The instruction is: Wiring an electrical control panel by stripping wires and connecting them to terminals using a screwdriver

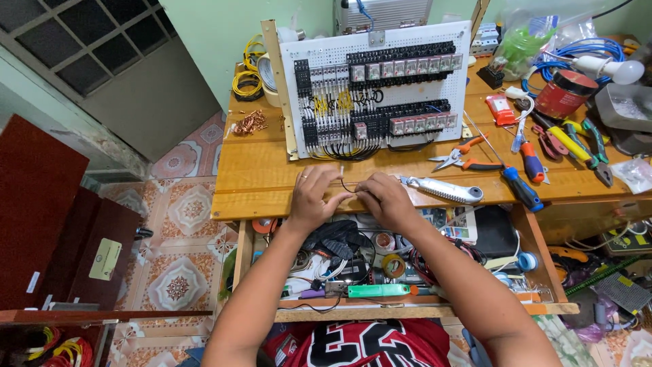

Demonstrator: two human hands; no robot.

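Note:
My left hand (pixel 314 197) and my right hand (pixel 384 197) rest on the front edge of a wooden workbench (pixel 258 173), pinching a short thin black wire (pixel 346 185) between them. The wire's white-tipped end sticks up near the left fingers. Just behind the hands leans a white perforated panel (pixel 380 88) packed with black relays, terminal blocks and yellow and black wiring.
A grey utility knife (pixel 441 190) lies right of my right hand. Pliers, cutters, screwdrivers (pixel 521 187) and a red tin (pixel 565 93) crowd the bench's right side. Copper scraps (pixel 250 123) and wire coils sit left. An open drawer (pixel 380 272) of tape and tools is below.

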